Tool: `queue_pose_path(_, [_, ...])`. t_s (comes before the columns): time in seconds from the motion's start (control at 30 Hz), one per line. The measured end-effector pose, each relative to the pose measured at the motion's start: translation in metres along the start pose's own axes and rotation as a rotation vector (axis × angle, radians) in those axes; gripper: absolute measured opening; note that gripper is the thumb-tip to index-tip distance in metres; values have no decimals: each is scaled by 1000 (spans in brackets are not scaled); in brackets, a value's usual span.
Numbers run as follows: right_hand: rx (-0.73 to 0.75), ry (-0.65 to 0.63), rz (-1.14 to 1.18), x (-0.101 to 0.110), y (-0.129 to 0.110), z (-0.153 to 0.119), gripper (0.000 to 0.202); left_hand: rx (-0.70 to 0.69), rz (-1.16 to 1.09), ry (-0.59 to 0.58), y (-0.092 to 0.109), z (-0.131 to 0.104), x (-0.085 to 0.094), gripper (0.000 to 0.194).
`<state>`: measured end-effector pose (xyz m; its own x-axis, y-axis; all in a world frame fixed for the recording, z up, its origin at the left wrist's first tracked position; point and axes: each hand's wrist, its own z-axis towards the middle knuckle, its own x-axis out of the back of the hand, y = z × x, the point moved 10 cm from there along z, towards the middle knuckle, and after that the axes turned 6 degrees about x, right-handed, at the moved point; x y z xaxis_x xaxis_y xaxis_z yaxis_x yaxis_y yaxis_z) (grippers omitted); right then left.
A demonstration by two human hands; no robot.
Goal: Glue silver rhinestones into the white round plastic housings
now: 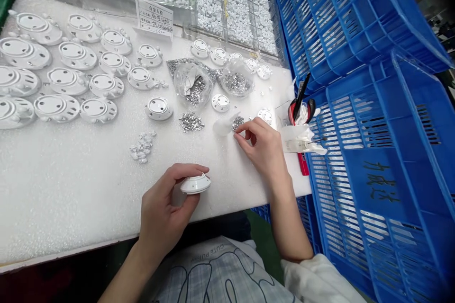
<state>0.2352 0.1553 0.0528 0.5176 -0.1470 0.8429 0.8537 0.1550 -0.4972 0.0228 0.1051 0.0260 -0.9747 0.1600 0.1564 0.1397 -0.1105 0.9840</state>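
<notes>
My left hand [167, 206] grips a white round part [195, 183] between thumb and fingers, above the table's front edge. To its right, my right hand [261, 144] has thumb and index finger close together beside a small pile of metal pieces [238, 123]; anything between the fingertips is too small to tell. A translucent bottle [222, 125] lies just left of those fingertips. Farther left sit a larger pile of metal pieces [191, 121] and a heap of small white pieces [142, 147]. Two plastic bags [194, 86] of metal pieces lie behind.
Several white round parts [67, 80] stand in rows on the white foam-topped table [71, 189]. Clear trays [185, 16] of white pieces and a paper label [154, 18] are at the back. Scissors [301, 106] stand in a container at right, beside blue crates [355, 151].
</notes>
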Motion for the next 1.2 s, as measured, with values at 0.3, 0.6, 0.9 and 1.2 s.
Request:
queue_pose_path(0.3, [-37,33,-94,-7,1,3,6,-21,-1,-13,3,-1,-1,19])
queue_pose_path(0.6, [-103,56,-150,-11,4,2,8,-32,23,-10,4,-1,-1,19])
queue_pose_path(0.9, [-116,157,107,8,9,0,10,-38,38,-4,5,0,-1,19])
queue_pose_path(1.2, [86,-188,118,-29,-40,-41,13,-28,2,-1,4,-1,1,21])
